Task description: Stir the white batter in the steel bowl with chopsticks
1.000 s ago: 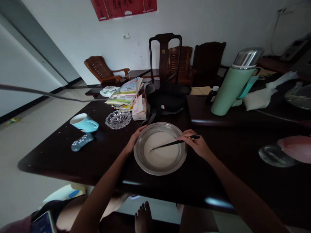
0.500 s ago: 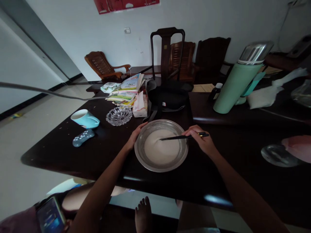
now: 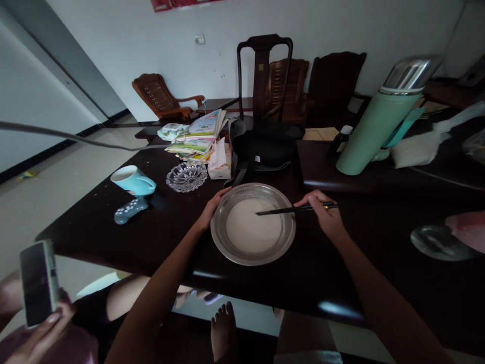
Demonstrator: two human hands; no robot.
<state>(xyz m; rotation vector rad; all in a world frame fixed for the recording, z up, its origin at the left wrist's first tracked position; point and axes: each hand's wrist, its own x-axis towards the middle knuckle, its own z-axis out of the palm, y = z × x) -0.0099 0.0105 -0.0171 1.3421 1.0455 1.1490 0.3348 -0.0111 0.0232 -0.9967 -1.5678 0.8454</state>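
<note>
**At the Dark Table: Chopsticks in a Bowl of White Batter**

At the near edge of the dark glossy wooden table, a round shallow steel bowl sat between the person's two bare arms, holding a smooth white batter. The left hand lay against the bowl's rim at about nine o'clock, fingers curved loosely round the metal edge. The right hand, off the rim at three o'clock, was closed round a pair of thin dark chopsticks; these ran nearly level across the rim, their tips over the batter near the bowl's middle. Whether the tips touched the batter I could not tell.

From the bowl, a cut-glass dish stood at ten o'clock, with a light blue ceramic mug beyond it to the left and a small blue-grey spotted remote just beside the mug. At twelve o'clock lay a black bag, and next to it a pale tissue packet and a stack of colourful booklets. A tall mint-green flask with a steel cap leaned at two o'clock.

Down at seven o'clock, off the table, another person's hand held a phone upright.
</note>
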